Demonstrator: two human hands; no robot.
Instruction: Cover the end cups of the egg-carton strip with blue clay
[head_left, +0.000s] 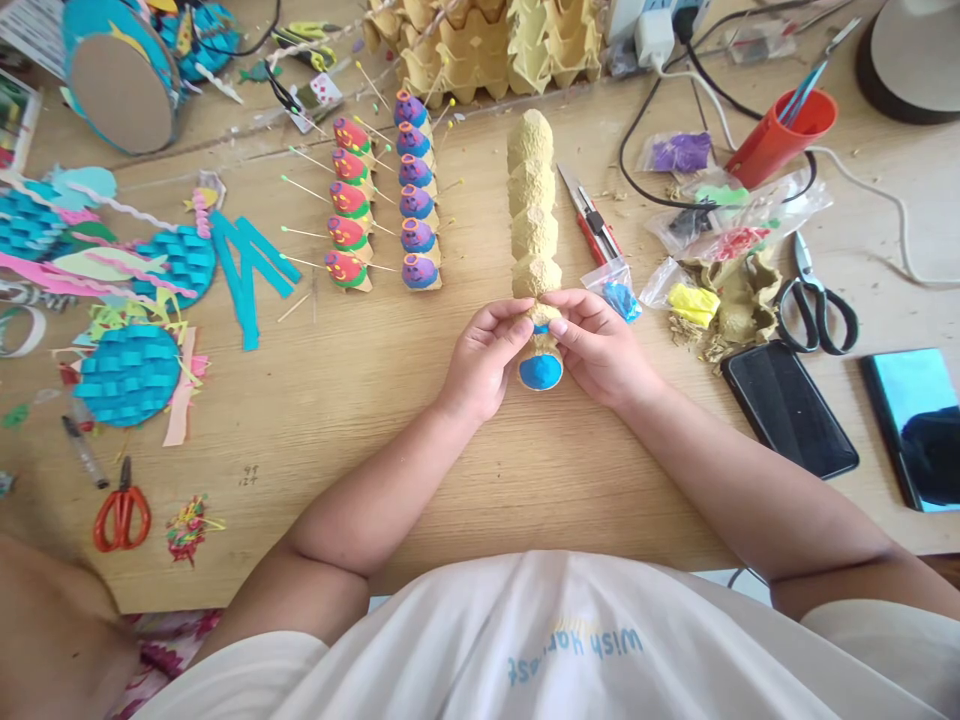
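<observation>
A long stack of yellow egg-carton cups (532, 205) lies on the wooden table (360, 380), pointing away from me. Its near end holds a cup capped with blue clay (541, 371). My left hand (486, 352) and my right hand (596, 345) pinch that end cup from either side, fingers closed on it just above the blue cap. Two rows of painted carton cups, red-green (349, 205) and purple-blue (415, 195), with pins stuck in them, stand to the left of the stack.
A red utility knife (592, 222) and bags of coloured clay (694, 300) lie right of the stack, with black scissors (816, 300), two phones (787, 405), a red cup (780, 135) and cables. Paper craft pieces (127, 372) and orange scissors (120, 515) cover the left. Egg cartons (487, 45) stand at the back.
</observation>
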